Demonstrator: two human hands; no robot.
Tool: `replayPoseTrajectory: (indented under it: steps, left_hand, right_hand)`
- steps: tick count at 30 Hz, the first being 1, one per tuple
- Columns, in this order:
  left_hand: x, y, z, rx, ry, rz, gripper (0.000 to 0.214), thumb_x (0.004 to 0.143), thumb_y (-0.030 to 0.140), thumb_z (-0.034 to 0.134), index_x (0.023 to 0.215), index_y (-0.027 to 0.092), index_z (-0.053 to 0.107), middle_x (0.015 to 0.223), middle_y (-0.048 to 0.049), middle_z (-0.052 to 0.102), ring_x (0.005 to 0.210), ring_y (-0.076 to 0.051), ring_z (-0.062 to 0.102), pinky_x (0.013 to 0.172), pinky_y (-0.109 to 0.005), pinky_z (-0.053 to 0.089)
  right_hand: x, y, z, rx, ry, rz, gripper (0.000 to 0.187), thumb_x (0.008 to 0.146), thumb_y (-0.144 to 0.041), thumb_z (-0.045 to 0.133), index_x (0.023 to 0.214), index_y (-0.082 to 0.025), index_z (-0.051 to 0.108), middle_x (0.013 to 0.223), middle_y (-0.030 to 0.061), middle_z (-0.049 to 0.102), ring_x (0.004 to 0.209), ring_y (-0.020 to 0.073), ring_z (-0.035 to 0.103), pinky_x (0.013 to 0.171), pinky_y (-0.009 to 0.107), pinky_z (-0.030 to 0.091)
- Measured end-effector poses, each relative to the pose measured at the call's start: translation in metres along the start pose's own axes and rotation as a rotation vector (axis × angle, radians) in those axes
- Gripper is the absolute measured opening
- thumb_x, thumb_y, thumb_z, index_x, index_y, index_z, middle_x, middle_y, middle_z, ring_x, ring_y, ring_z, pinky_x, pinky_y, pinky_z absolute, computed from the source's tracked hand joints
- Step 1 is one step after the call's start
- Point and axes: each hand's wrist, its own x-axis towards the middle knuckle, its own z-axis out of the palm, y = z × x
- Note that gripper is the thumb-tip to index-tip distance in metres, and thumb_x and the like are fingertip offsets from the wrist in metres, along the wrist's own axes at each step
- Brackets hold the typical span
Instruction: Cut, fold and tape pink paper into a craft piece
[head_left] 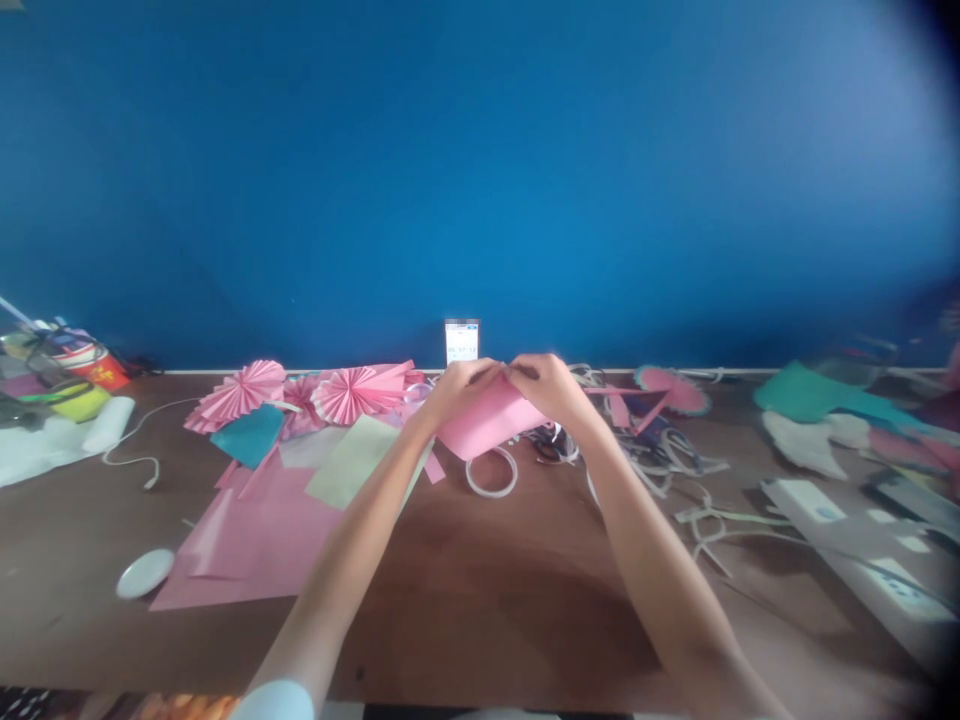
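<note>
Head view: I have the left hand and right hand pinched closed on the far edge of a pink sheet, above the brown table. White ring just nearer; pleated pink rosettes left; lit phone beyond.

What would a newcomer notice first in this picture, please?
A bright blue wall fills the upper half. Below its middle, the left hand and right hand hold a pink sheet. To their left, pleated pink fans sit near the wall; behind the hands, a screen glows.
</note>
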Motion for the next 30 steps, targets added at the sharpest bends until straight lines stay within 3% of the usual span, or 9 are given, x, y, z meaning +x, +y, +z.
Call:
replayPoseTrajectory:
  steps: [5, 10, 16, 26, 30]
  left_hand:
    - [0.001, -0.001, 0.002, -0.007, 0.045, 0.027, 0.034, 0.096, 0.038, 0.043, 0.102, 0.017, 0.069, 0.099, -0.0052, 0.072, 0.087, -0.019, 0.063, 0.072, -0.026, 0.043]
    - [0.002, 0.001, 0.003, -0.016, 0.12, 0.053, 0.028, 0.093, 0.031, 0.048, 0.1, 0.016, 0.07, 0.093, -0.004, 0.071, 0.081, -0.017, 0.062, 0.071, -0.025, 0.043]
    - [0.001, 0.009, 0.0, 0.086, 0.149, 0.013, 0.03, 0.092, 0.035, 0.049, 0.096, 0.017, 0.072, 0.089, -0.0028, 0.072, 0.077, -0.017, 0.062, 0.068, -0.025, 0.041]
    - [0.0, 0.011, -0.002, 0.168, 0.164, 0.022, 0.024, 0.091, 0.03, 0.049, 0.09, 0.02, 0.07, 0.087, -0.0022, 0.072, 0.075, -0.017, 0.061, 0.065, -0.025, 0.04]
    - [-0.002, 0.012, -0.01, 0.205, 0.242, 0.011, 0.02, 0.09, 0.027, 0.05, 0.081, 0.018, 0.065, 0.079, -0.0011, 0.068, 0.069, -0.015, 0.059, 0.065, -0.025, 0.039]
  right_hand:
    - [0.001, 0.002, 0.001, -0.005, 0.002, 0.002, 0.028, 0.086, -0.034, 0.05, 0.068, -0.016, 0.061, 0.061, -0.0024, 0.05, 0.061, 0.0112, 0.041, 0.056, 0.026, 0.024]
    - [0.002, 0.001, 0.005, -0.009, 0.007, 0.02, 0.03, 0.086, -0.036, 0.05, 0.072, -0.015, 0.065, 0.061, -0.0014, 0.053, 0.059, 0.0118, 0.042, 0.055, 0.026, 0.026]
    - [0.002, -0.001, 0.005, 0.021, -0.041, 0.074, 0.034, 0.087, -0.044, 0.05, 0.079, -0.015, 0.067, 0.07, 0.0025, 0.063, 0.066, 0.0151, 0.052, 0.056, 0.026, 0.03]
    - [-0.002, -0.013, -0.005, 0.074, -0.104, 0.138, 0.028, 0.086, -0.04, 0.052, 0.078, -0.016, 0.062, 0.064, 0.0021, 0.062, 0.055, 0.0121, 0.046, 0.052, 0.026, 0.028]
    - [-0.002, -0.01, -0.008, 0.052, -0.153, 0.185, 0.024, 0.086, -0.036, 0.052, 0.088, -0.016, 0.065, 0.059, 0.0019, 0.064, 0.051, 0.0123, 0.048, 0.051, 0.026, 0.031]
